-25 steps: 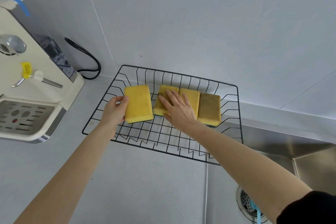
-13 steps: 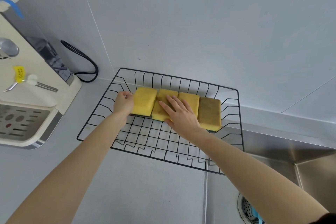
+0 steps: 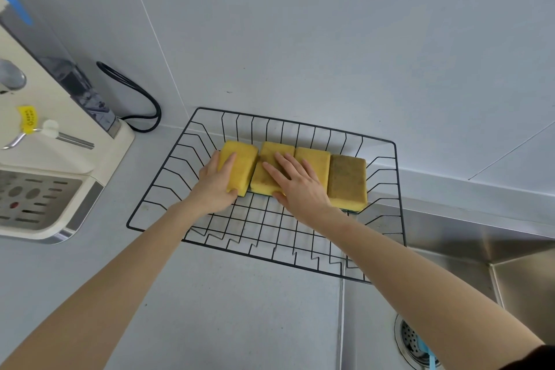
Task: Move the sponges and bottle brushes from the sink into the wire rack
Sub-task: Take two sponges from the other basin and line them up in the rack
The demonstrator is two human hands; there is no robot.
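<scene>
**Four sponges lined up at the back of the wire rack**

Four rectangular foam sponges lie side by side along the far edge of the black wire rack, each touching its neighbour. Taking the rack's middle as the clock centre, the row runs from about 11 o'clock to 2 o'clock. The leftmost bright yellow sponge sits slightly tilted, its right edge against the second yellow sponge. Next comes the third yellow sponge, then the brownish, stained sponge at the right end, close to the rack's right wall.

The left hand grips the leftmost sponge: its thumb lies across the top face and the fingers curl round the near left corner and edge. The right hand lies flat over the second and third sponges, fingers straight and a little spread, pressing on their tops.

The rack stands on the pale grey countertop, its right end just beside the stainless steel sink, which lies at 4 o'clock. The round metal sink drain shows at the bottom right with a bit of light blue plastic in it; what that is cannot be told. At 9 o'clock stands a cream-coloured countertop appliance with a slotted drip tray, and a black power cable loops behind it against the grey wall.
</scene>
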